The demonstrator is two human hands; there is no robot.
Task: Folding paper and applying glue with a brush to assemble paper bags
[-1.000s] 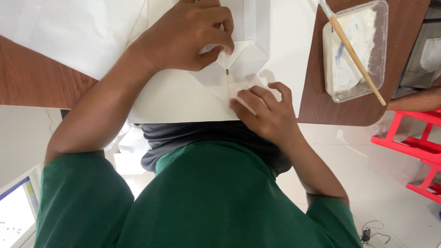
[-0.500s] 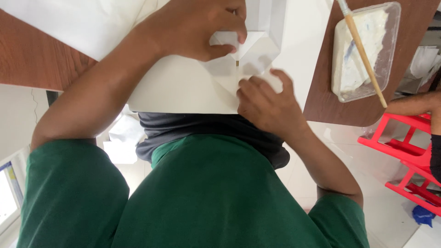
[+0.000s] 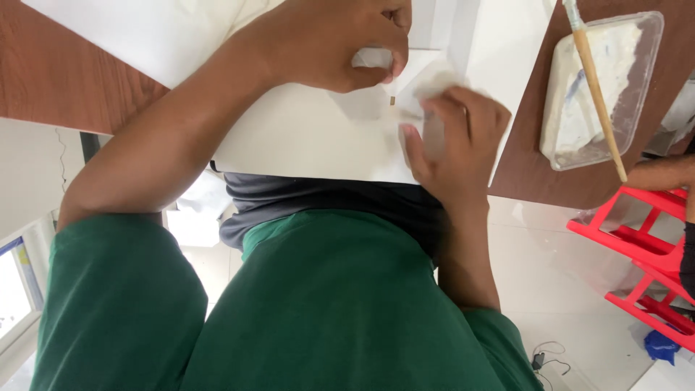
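A large white paper sheet [image 3: 304, 137] lies on the brown wooden table [image 3: 65, 80], hanging over its near edge. My left hand [image 3: 326, 43] reaches in from the left and pinches a small folded part of the paper [image 3: 373, 58] between thumb and fingers. My right hand [image 3: 452, 137] is blurred with motion, just right of and below the left. Its thumb and fingers close on a folded white flap [image 3: 427, 83] of the same sheet. The two hands are almost touching over the fold.
A clear plastic tub of white paste [image 3: 579, 137] sits on the table at the right, with a wooden-handled brush [image 3: 597, 87] resting across it. Another person's hand [image 3: 662, 174] shows at the right edge. A red plastic rack [image 3: 637, 253] stands on the floor below.
My right hand has moved up the sheet onto the folded flap, closer to my left hand. My left hand stays pinched on the fold. Another person's hand has come into view at the right.
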